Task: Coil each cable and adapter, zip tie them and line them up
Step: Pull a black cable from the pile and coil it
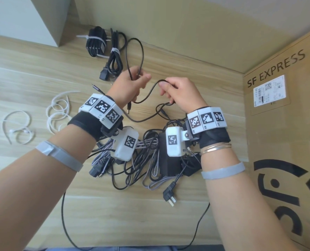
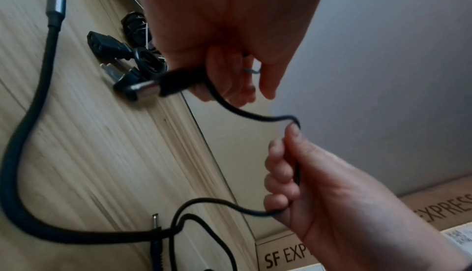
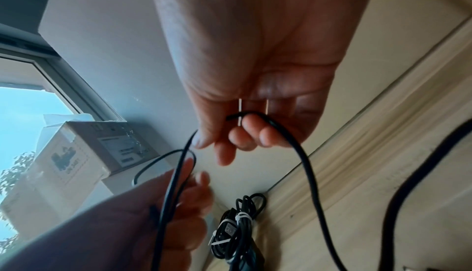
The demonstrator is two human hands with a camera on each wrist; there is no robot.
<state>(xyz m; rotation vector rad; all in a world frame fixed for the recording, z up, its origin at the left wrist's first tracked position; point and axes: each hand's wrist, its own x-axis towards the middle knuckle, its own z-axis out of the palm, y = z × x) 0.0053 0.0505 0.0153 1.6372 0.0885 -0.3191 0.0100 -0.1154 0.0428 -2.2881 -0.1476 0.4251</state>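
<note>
Both hands hold one thin black cable (image 1: pixel 142 53) above the wooden table (image 1: pixel 32 78). My left hand (image 1: pixel 140 79) grips a loop of it that arches toward the wall, and the cable's barrel plug (image 2: pixel 176 82) sticks out below the fingers. My right hand (image 1: pixel 166 89) pinches the same cable (image 3: pixel 306 164) a short span to the right; the slack sags between the hands. Below my wrists lies a tangled pile of cables and adapters (image 1: pixel 147 160). At the back stand two zip-tied bundles, a black adapter (image 1: pixel 96 42) and a coiled power cord (image 1: pixel 115 58).
Loose white zip ties (image 1: pixel 60 109) lie on the table at left, with more (image 1: pixel 18 127) further left. A cardboard SF EXPRESS box (image 1: pixel 281 133) walls off the right side. A white box (image 1: pixel 23 19) sits at the back left. A grey-tipped cable (image 2: pixel 55 6) lies near my left wrist.
</note>
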